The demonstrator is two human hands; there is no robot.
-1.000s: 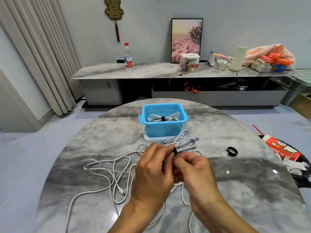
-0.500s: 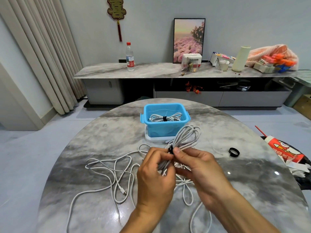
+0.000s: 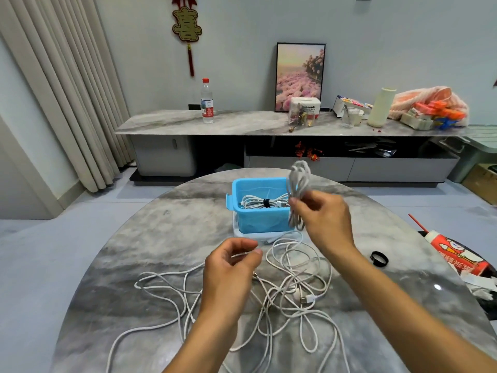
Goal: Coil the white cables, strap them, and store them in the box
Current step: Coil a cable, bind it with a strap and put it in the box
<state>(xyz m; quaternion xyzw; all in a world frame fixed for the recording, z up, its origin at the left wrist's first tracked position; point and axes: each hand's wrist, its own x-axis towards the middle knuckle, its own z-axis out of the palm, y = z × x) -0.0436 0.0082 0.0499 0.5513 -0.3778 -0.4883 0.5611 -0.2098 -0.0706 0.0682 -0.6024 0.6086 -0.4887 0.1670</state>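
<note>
- My right hand (image 3: 325, 219) pinches one coiled white cable bundle (image 3: 298, 195) just above the blue box (image 3: 258, 222).
- My left hand (image 3: 228, 267) hangs half curled and holds nothing.
- Risk: the bundle could catch the box rim and fall outside.
- I count one strapped bundle in the box (image 3: 265, 203), one black strap (image 3: 378, 258) left, and tangled loose cables (image 3: 282, 289) whose number I cannot tell.

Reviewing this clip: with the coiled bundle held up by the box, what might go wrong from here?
1. The right hand pinches the coiled cable beside the blue box; no strap on it is visible, so it may spring loose when dropped.
2. Loose cables lie tangled below; a trailing end could snag.
3. The spare black strap sits near the table edge.
</note>
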